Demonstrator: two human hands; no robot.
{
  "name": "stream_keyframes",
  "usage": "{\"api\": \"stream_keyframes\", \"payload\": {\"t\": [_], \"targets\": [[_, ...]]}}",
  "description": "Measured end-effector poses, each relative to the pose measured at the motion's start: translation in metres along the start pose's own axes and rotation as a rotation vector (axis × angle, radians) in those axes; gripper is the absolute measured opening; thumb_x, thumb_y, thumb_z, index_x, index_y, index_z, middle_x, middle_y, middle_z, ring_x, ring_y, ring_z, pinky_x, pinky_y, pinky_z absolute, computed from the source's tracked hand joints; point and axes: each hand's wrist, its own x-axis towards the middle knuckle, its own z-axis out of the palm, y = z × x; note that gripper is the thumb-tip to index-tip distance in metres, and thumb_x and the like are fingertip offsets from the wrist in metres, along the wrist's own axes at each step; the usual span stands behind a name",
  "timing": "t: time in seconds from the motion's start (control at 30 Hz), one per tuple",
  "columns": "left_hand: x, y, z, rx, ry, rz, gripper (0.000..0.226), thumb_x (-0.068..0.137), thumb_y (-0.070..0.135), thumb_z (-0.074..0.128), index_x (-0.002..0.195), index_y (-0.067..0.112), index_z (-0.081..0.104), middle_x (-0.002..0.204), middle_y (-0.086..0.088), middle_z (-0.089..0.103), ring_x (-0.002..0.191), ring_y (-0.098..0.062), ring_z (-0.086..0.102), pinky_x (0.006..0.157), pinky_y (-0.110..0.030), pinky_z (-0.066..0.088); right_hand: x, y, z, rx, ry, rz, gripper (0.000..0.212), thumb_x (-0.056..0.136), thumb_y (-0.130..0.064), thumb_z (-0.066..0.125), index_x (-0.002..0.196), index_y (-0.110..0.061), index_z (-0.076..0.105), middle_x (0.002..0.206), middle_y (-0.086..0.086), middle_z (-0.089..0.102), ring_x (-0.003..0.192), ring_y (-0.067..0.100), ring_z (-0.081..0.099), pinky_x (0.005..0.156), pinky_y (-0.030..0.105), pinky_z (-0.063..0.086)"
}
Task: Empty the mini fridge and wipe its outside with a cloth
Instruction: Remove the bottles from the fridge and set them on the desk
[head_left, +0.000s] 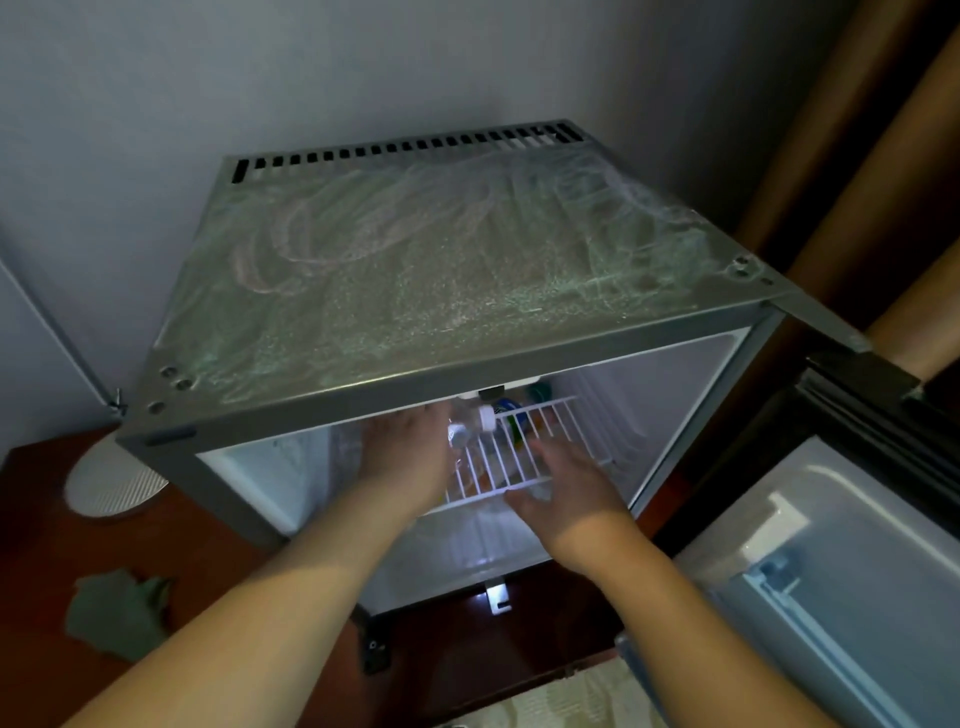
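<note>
The grey mini fridge (426, 291) stands on a dark wooden tabletop (218, 540) against the wall, its top streaked with dusty smears; its door (841, 582) is swung wide open to the right, white liner showing. Inside, a white wire shelf (524, 457) carries several bottles (485, 418) lying on their sides, white caps pointing outward. The left hand (408, 449) reaches in just under the top edge, touching the nearest clear bottle; I cannot tell whether it grips it. The right hand (569, 491) is released, fingers spread above the shelf's front rail. A crumpled green cloth (119, 613) lies on the tabletop, left of the fridge; a round white object (111, 483) sits behind it.
</note>
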Motion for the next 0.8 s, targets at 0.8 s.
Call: {"api": "stream_keyframes", "payload": {"t": [0.8], "targets": [[-0.059, -0.019, 0.004, -0.246, -0.060, 0.360, 0.058, 0.092, 0.039, 0.066, 0.141, 0.026, 0.039, 0.140, 0.005, 0.048, 0.132, -0.018, 0.041, 0.108, -0.030, 0.027, 0.000, -0.007, 0.014, -0.019, -0.055, -0.063, 0.042, 0.092, -0.029, 0.072, 0.132, -0.035, 0.061, 0.123, -0.017, 0.060, 0.104, -0.006, 0.054, 0.086, 0.012, 0.039]]}}
